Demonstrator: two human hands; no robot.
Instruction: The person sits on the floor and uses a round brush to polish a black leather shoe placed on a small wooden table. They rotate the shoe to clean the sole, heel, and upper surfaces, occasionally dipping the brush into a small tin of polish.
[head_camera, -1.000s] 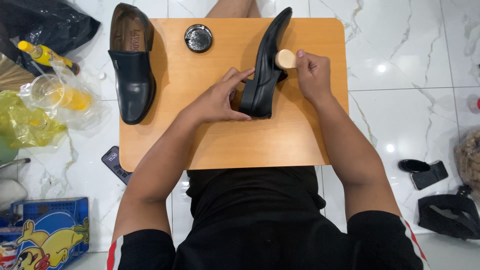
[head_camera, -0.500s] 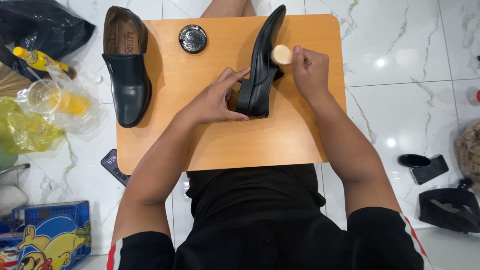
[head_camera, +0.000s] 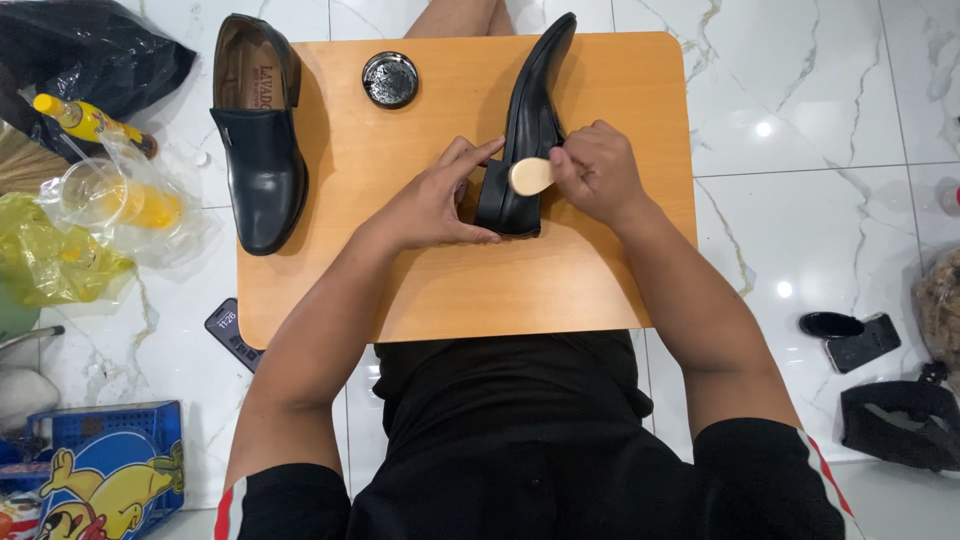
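From the head view, the left hand (head_camera: 432, 205) rests on the small wooden table (head_camera: 440, 290), its fingers spread apart and pressed against the sole side of a black shoe (head_camera: 525, 140) that stands on its edge. The thumb and forefinger bracket the heel end, which seems to be what keeps the shoe from tipping over or sliding while the other side is worked.

The right hand (head_camera: 595, 175) sits just across the shoe from the left, its fingers closed around a small brush with a pale wooden handle (head_camera: 530, 176). The round end of the handle points toward the left hand, and the bristle end lies against the shoe's upper near the heel; the bristles themselves are hidden by the fingers. Holding the shoe on its side turns that flank of leather up toward the brush.

Beyond both hands, toward the far edge of the table, an open round tin of dark polish (head_camera: 390, 79) stands within easy reach. Well to the left of the left hand, the second black shoe (head_camera: 258, 140) lies flat on its sole, half over the table's corner. A phone (head_camera: 232, 332) lies on the marble floor by the left forearm.
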